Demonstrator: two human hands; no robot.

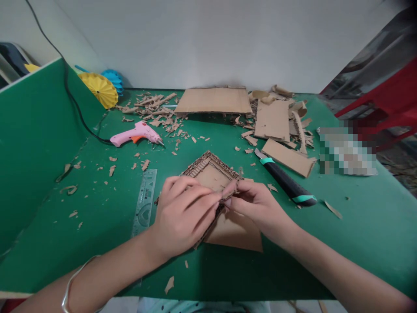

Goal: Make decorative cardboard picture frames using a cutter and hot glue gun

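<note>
Both hands (pixel 224 201) pinch the cardboard frame (pixel 212 173) between them.

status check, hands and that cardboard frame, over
Both closed: left hand and right hand pinch the cardboard frame at its near side. Frame lies over a flat cardboard sheet. Nearby: utility knife by right hand, ruler by left.

Both hands are meeting over a square cardboard frame (pixel 213 174) on the green desk (pixel 97 226): the left hand (pixel 182 215) is lying across it, the right hand (pixel 257 204) pinching its edge. A utility knife (pixel 286 182) is lying just beside them.
</note>
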